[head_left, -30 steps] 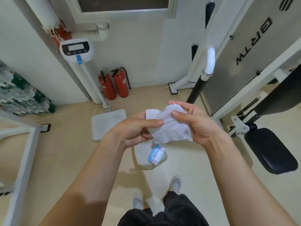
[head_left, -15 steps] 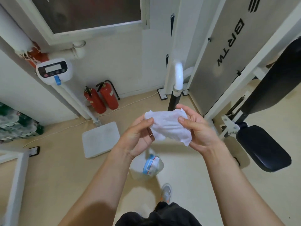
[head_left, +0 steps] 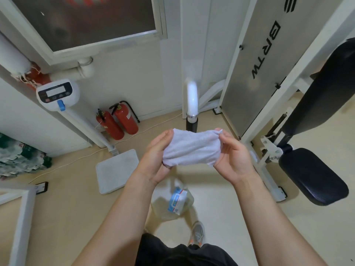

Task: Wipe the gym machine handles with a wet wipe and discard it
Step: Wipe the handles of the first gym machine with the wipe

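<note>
A white wet wipe [head_left: 191, 148] is stretched between both hands at chest height. My left hand [head_left: 155, 158] holds its left end, thumb over the top edge. My right hand [head_left: 233, 154] pinches the right end between thumb and fingers. Just beyond the wipe stands the gym machine handle [head_left: 191, 112], a white curved bar with a black grip at its lower end; the wipe's top edge hides the grip's bottom. A blue and white wipe pack [head_left: 176, 201] sits in a clear container on the floor below my hands.
The machine's white frame and grey weight cover [head_left: 255, 60] rise at the right, with a black padded seat [head_left: 313, 175] beside it. A standing scale [head_left: 57, 94] with its white platform [head_left: 118, 169] is at the left, two red fire extinguishers [head_left: 119, 121] by the wall.
Both hands have pulled apart and spread the bunched wipe wider. The view has shifted so the handle now sits straight ahead, closer to the wipe.
</note>
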Available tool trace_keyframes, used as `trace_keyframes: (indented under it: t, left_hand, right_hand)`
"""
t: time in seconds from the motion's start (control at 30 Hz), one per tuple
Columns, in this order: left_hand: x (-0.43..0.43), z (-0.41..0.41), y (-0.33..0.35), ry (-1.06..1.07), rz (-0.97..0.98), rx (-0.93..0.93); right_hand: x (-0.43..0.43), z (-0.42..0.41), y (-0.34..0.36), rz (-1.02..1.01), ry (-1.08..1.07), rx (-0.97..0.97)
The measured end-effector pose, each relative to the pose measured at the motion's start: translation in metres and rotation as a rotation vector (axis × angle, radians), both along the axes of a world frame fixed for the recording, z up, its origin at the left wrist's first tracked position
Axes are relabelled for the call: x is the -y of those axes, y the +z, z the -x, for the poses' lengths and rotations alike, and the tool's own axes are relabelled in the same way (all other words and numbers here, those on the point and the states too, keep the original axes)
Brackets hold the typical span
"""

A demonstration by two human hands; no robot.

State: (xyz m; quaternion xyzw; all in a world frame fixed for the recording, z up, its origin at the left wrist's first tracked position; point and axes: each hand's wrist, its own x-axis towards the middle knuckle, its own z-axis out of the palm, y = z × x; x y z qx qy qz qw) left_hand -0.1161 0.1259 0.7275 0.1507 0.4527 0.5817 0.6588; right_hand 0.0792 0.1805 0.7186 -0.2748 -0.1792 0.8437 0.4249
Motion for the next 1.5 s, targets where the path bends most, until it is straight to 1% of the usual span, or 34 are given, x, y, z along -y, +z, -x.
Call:
trace_keyframes:
  t: [0.07,0.1,0.13,0.17,0.23,0.3,0.33,0.43,0.5,0.57,0.67,0.87,1.0,1.07,1.17,1.2,1.23,1.33,1.4,1.5]
  left_hand:
    - [-0.005,-0.001,0.001,0.066,-0.039,-0.089]
    - [-0.008,-0.001,0.001,0.121,-0.071,-0.226]
    - [-0.012,-0.001,0.001,0.183,-0.115,-0.429]
    - [-0.015,0.0,0.0,0.236,-0.166,-0.634]
    - [-0.016,0.001,0.0,0.286,-0.274,-0.921]
    - [-0.014,0.002,-0.004,0.317,-0.379,-1.076]
    - [-0.015,0.003,-0.009,0.339,-0.411,-1.107]
    - [-0.022,0.005,-0.026,0.354,-0.382,-1.075]
    - [-0.03,0.006,-0.034,0.343,-0.34,-1.067]
    - [-0.042,0.009,-0.039,0.34,-0.305,-1.047]
    - [-0.056,0.012,-0.042,0.322,-0.275,-1.048]
    - [-0.068,0.015,-0.054,0.206,-0.37,-1.178]
    - [-0.085,0.01,-0.053,0.162,-0.248,-1.223]
    - [-0.094,0.001,-0.046,0.152,-0.217,-1.217]
    - [-0.101,-0.011,-0.037,0.138,-0.19,-1.219]
    - [-0.102,-0.012,-0.037,0.143,-0.187,-1.218]
    - [-0.102,-0.013,-0.037,0.151,-0.191,-1.222]
    - [-0.1,-0.016,-0.037,0.138,-0.19,-1.203]
    - [-0.099,-0.019,-0.035,0.13,-0.186,-1.175]
    - [-0.098,-0.022,-0.034,0.109,-0.195,-1.158]
  right_hand:
    - [-0.001,0.005,-0.003,0.027,-0.068,0.001]
    - [-0.002,0.007,-0.004,0.033,-0.103,0.02]
    - [-0.004,0.01,-0.005,0.036,-0.145,0.077]
    - [-0.004,0.013,-0.005,0.049,-0.2,0.184]
    - [-0.003,0.023,-0.009,0.09,-0.329,0.42]
    - [0.0,0.036,-0.013,0.067,-0.461,0.584]
    - [0.001,0.043,-0.015,0.034,-0.54,0.661]
    - [-0.006,0.062,-0.012,-0.121,-0.755,0.889]
    - [-0.018,0.07,-0.008,-0.253,-0.829,0.995]
    - [-0.033,0.071,-0.01,-0.323,-0.859,1.065]
    - [-0.052,0.07,-0.022,-0.326,-0.859,1.115]
    - [-0.079,0.081,-0.04,-0.286,-0.827,1.12]
    - [-0.095,0.095,-0.042,-0.288,-0.748,1.127]
    - [-0.098,0.099,-0.041,-0.267,-0.731,1.183]
    - [-0.093,0.094,-0.037,-0.199,-0.829,1.35]
    - [-0.086,0.093,-0.033,-0.149,-0.884,1.342]
    - [-0.078,0.095,-0.03,-0.109,-0.922,1.276]
    - [-0.042,0.107,-0.022,-0.079,-0.94,0.913]
    - [-0.018,0.113,-0.023,-0.116,-0.956,0.779]
    - [0.008,0.119,-0.023,-0.243,-0.908,0.686]
